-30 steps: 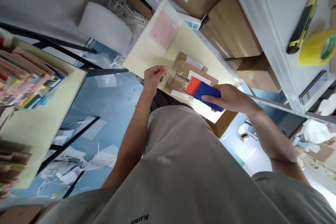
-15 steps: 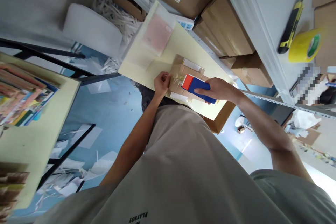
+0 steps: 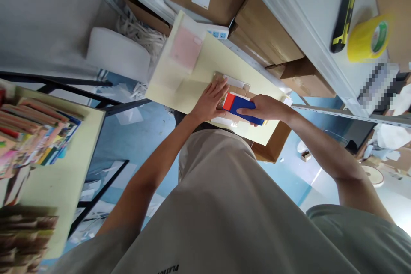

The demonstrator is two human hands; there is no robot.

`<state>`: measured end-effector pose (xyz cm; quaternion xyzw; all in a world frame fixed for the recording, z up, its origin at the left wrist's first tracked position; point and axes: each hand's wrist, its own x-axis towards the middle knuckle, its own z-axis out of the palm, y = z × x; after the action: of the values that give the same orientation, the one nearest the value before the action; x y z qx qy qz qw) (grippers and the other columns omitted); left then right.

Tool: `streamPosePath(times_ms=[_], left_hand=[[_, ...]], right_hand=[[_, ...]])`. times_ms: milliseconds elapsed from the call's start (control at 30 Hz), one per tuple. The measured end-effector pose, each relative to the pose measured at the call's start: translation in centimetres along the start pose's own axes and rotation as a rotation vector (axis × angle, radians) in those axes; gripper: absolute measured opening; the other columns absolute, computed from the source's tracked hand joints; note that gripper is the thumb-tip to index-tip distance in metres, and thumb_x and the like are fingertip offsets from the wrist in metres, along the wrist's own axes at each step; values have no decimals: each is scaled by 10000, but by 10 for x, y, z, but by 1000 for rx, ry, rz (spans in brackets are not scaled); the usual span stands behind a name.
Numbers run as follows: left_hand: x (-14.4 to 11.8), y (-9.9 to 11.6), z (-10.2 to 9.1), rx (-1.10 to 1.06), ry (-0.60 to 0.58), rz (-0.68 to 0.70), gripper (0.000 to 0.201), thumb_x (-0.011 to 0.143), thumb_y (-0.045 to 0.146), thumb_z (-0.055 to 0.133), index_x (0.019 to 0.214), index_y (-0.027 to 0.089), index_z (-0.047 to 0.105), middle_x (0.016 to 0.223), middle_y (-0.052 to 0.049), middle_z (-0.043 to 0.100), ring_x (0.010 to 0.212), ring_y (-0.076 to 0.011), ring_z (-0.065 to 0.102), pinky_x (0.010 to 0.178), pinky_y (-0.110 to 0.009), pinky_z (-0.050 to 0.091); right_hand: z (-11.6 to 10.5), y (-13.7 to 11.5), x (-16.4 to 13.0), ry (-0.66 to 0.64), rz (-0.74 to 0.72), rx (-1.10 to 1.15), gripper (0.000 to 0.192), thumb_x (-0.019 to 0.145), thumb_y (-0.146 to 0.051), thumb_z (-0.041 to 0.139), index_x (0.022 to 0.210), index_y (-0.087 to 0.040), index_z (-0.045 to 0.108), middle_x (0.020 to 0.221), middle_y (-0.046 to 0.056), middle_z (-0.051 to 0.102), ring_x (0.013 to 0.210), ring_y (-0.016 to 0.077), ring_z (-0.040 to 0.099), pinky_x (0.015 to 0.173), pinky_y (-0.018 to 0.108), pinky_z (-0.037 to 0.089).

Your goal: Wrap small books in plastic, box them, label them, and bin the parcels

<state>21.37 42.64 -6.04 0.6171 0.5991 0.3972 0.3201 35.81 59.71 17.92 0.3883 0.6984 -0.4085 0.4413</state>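
Cardboard parcel lies under the flat, open left hand; at its 3 o'clock, right hand grips a blue tape dispenser.

Pale yellow tabletop before me: flat cardboard parcel near my edge, pink sheet in clear sleeve at the far corner. Grey shelf on my right: yellow-black utility knife, yellow tape roll, cardboard boxes.

Blue tape dispenser (red-tipped)
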Motion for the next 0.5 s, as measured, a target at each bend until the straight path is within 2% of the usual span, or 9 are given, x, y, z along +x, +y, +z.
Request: streamPosePath(times_ms=[100, 200, 267, 367, 433, 500], left_hand=[[4, -6, 3, 48, -74, -9, 1102, 1041, 861, 640, 1869, 193, 353, 1933, -221, 334, 1829, -447, 248, 1476, -617, 227], [-1, -8, -2, 90, -95, -38, 1111, 1041, 870, 632, 1880, 203, 337, 1931, -215, 342, 1819, -433, 286, 1473, -577, 248], [-5, -7, -8, 119, -105, -60, 1141, 1033, 908, 598, 1884, 199, 323, 1932, -223, 335, 1814, -438, 297, 1472, -576, 245], [-8, -6, -17, 157, -111, -97, 1200, 1010, 969, 533, 1891, 192, 291, 1938, -246, 300, 1815, -452, 285, 1470, -610, 228], [-8, -7, -18, 163, -106, -106, 1219, 1000, 991, 498, 1890, 185, 287, 1939, -258, 289, 1819, -455, 275, 1467, -625, 230], [-6, -8, -16, 144, -94, -89, 1237, 984, 1010, 482, 1881, 177, 309, 1935, -266, 293, 1817, -452, 283, 1463, -618, 260]], right_hand=[[1, 11, 6, -19, -23, 2, 648, 1005, -832, 708, 793, -222, 761, 763, 80, 849, 719, 242, 828, 663, 319, 587], [-3, 31, 4, -52, -60, 18, 709, 979, -894, 685, 787, -217, 767, 772, 86, 851, 734, 241, 825, 684, 320, 582], [-12, 54, -7, -96, -62, 23, 740, 933, -938, 699, 784, -217, 774, 771, 85, 849, 731, 241, 820, 703, 326, 586], [-25, 100, -32, -141, 18, 8, 776, 854, -990, 731, 743, -223, 764, 739, 89, 833, 701, 249, 805, 699, 344, 586], [-30, 129, -49, -128, 71, 21, 795, 838, -1014, 716, 740, -226, 758, 739, 95, 830, 701, 255, 803, 696, 352, 588], [-30, 146, -62, -102, 78, 64, 807, 840, -1030, 690, 773, -229, 765, 757, 97, 835, 714, 259, 805, 691, 354, 588]])
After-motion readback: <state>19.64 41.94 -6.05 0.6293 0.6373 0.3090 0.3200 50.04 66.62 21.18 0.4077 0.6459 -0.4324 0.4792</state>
